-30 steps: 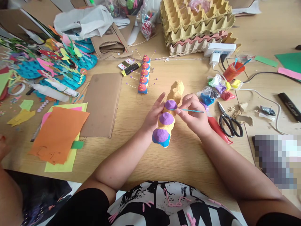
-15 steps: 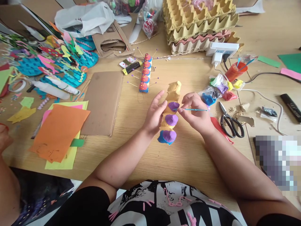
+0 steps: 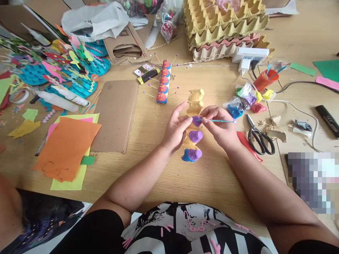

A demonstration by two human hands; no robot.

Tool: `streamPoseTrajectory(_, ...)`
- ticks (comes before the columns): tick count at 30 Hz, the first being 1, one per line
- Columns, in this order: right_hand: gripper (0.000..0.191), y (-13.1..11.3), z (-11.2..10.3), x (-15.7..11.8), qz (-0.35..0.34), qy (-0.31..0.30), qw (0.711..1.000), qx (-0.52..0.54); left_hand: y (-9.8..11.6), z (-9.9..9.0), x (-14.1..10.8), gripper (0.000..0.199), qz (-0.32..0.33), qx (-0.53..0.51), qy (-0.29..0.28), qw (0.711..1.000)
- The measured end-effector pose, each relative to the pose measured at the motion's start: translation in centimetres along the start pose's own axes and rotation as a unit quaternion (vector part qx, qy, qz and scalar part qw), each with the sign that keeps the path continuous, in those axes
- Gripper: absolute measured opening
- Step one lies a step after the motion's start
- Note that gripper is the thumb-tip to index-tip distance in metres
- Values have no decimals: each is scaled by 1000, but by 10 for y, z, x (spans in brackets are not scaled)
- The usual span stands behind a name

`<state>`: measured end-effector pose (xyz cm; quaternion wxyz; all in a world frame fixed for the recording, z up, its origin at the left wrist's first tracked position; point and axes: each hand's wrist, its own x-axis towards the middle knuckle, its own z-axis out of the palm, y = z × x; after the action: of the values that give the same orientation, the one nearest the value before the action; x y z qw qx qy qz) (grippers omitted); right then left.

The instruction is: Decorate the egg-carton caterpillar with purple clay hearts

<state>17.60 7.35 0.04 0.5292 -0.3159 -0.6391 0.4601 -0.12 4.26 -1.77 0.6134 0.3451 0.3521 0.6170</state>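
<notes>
Purple capped three bumps [image 3: 195,136] of the strip [image 3: 189,143] my left hand [image 3: 176,126] gripped; my right hand [image 3: 221,125] pinched a stick [image 3: 222,121]; two far bumps [image 3: 196,105] were bare yellow.

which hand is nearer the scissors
Right. The right hand is left of the scissors, holding a blue stick; the left hand is farther left, holding the carton strip.
</notes>
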Motion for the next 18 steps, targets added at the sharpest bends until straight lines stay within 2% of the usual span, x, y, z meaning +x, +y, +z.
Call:
streamPoseTrajectory(7, 33, -1, -1, 1, -43, 0, 996, -79, -11, -2, 0, 67, 83, 68, 8, 994)
streamPoseTrajectory(15, 25, -5, -1, 1, -63, -1, 990, -130, -13, -2, -2, 63, 132, 117, 4, 984)
streamPoseTrajectory(18, 28, -6, -2, 2, -44, -7, 991, -124, -13, -1, -3, 61, 147, 137, -4, 980)
